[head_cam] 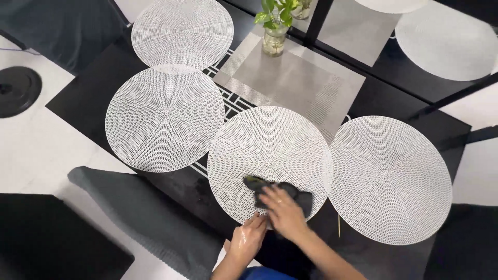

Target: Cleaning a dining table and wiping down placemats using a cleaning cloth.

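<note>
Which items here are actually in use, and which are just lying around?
In use: dark cloth under right hand; round placemat being wiped; left hand at its near edge.

Lying about: the other round mats, grey runner, plant vase, grey chair.

Right hand [282, 211] is motion-blurred, fingers not sharp, and it covers the middle part of the dark cloth [305, 199], so cloth shape is only partly visible. Left hand [248, 237] hides the near rim of the round placemat [270, 155] w/ its fingertips; cannot tell if it grips or only presses the edge. Both forearms are cut off by bottom edge. Plant in glass jar [274, 39] is cut at top, leaves incomplete. Far placemat [446, 44] is partly behind black bars, another at top edge is cut. Thin stick [339, 226] near right placemat [389, 179] is too small to identify.
</note>
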